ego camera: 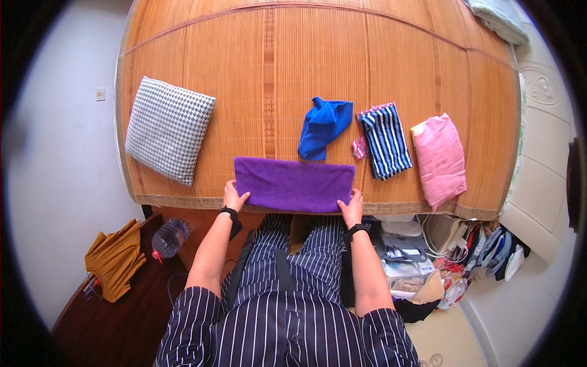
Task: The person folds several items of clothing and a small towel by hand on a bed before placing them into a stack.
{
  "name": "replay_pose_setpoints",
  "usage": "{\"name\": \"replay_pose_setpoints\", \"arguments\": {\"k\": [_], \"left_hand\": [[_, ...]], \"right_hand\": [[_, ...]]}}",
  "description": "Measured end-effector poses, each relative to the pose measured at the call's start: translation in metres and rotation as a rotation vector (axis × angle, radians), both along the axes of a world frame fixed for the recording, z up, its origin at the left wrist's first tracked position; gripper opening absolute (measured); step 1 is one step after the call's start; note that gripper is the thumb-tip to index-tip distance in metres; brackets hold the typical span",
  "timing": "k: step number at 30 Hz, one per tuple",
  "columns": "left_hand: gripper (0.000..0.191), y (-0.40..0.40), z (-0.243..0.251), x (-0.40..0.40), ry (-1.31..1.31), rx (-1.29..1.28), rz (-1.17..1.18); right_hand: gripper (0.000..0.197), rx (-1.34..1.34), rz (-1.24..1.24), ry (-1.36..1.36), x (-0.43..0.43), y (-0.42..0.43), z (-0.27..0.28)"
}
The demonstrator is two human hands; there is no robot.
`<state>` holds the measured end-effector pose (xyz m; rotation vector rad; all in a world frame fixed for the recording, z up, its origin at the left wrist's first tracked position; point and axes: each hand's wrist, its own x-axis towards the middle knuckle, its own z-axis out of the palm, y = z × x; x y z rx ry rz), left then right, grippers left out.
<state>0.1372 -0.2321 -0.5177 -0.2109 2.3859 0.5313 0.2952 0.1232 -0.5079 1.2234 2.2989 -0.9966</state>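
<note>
A purple cloth (pixel 293 184), folded into a long rectangle, lies flat along the near edge of the bed. My left hand (pixel 235 196) grips its near left corner, thumb on top and fingers at the side. At the opposite end my right hand (pixel 351 207) holds the near right corner in the same way. Just beyond the purple cloth is a crumpled blue cloth (pixel 324 128). Right of that, a folded striped cloth (pixel 386 141) in navy, white and light blue rests on a pink patterned one (pixel 359 147). Farther right lies a folded pink cloth (pixel 440 158).
A houndstooth cushion (pixel 169 130) sits at the left on the bamboo mat (pixel 229 69). Below left, a mustard garment (pixel 117 261) and a large plastic water bottle (pixel 169 238) are on a dark wooden surface (pixel 114 330). Clothes and bags (pixel 412 270) are piled at right.
</note>
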Motion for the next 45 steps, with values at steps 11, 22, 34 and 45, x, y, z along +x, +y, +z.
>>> {"name": "replay_pose_setpoints", "arguments": {"k": [11, 22, 34, 45], "left_hand": [[0.034, -0.029, -0.004, -0.028, 0.103, -0.047, 0.187], [0.055, 0.035, 0.043, -0.036, 0.370, 0.045, -0.228], [0.062, 0.178, 0.136, -0.068, 0.400, 0.622, -0.345], [0.029, 0.216, 0.207, -0.066, 0.407, 0.818, -0.575]], "right_hand": [[0.043, -0.149, 0.092, -0.022, -0.038, 0.006, 0.005], [0.069, 0.214, 0.239, 0.629, -0.197, -0.013, 0.018], [0.007, -0.216, 0.134, 0.848, -0.169, -0.005, 0.124], [0.015, -0.435, -0.355, 1.040, -0.065, 0.014, 0.327]]}}
